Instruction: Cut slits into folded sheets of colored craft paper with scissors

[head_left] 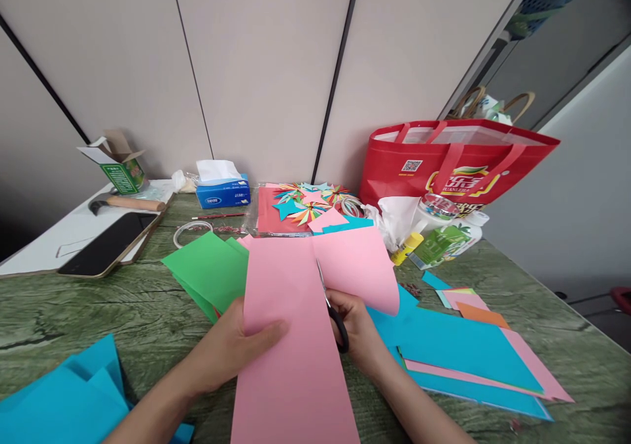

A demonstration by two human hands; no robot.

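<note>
A large sheet of pink paper (290, 378) is held up in front of me, with a long cut running up it. My left hand (236, 349) grips its left edge, thumb on the front and fingers hidden behind. In my right hand (357, 329) is a pair of scissors (339, 329) with black handles, the blades on the cut line near the sheet's far edge. The strip right of the cut curls away over the right hand. Behind the sheet to the left lies folded green paper (211, 266). Blue sheets (463, 345) lie beneath and beside my right forearm.
Folded blue paper (64, 391) lies at the near left. A phone (108, 244) and a hammer (128, 202) rest on a white board. Farther back are a tissue box (223, 194), star-shaped paper pieces (310, 201), a yellow glue stick (407, 248) and a red bag (394, 168).
</note>
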